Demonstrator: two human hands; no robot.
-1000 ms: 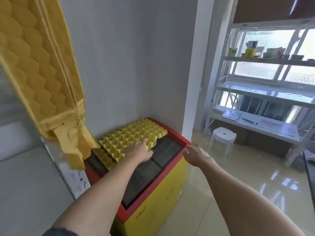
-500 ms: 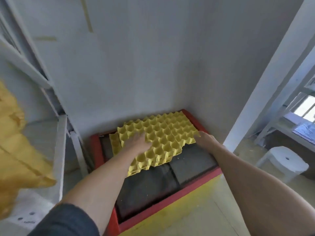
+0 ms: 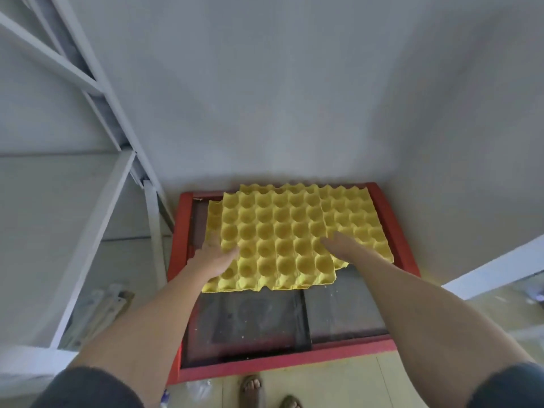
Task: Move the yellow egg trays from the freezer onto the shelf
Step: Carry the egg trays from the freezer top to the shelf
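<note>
Several yellow egg trays lie overlapped on the back half of the freezer (image 3: 294, 362), a chest with a red rim and dark sliding glass lids. The top tray (image 3: 276, 240) sits forward and left of the lower trays (image 3: 359, 219). My left hand (image 3: 216, 256) grips the top tray's left edge, thumb on top. My right hand (image 3: 346, 248) lies flat with fingers extended at the top tray's right edge, resting on the tray below. The white shelf (image 3: 97, 231) stands immediately left of the freezer.
Grey walls close in behind and to the right of the freezer. Metal rails (image 3: 100, 307) lie on the shelf's lower level. My sandalled feet (image 3: 253, 390) stand on the yellowish floor at the freezer's front.
The view has swung down onto the freezer. My right hand moved from the far right tray edge to the top tray's right edge, and my left hand shifted to its left edge.
</note>
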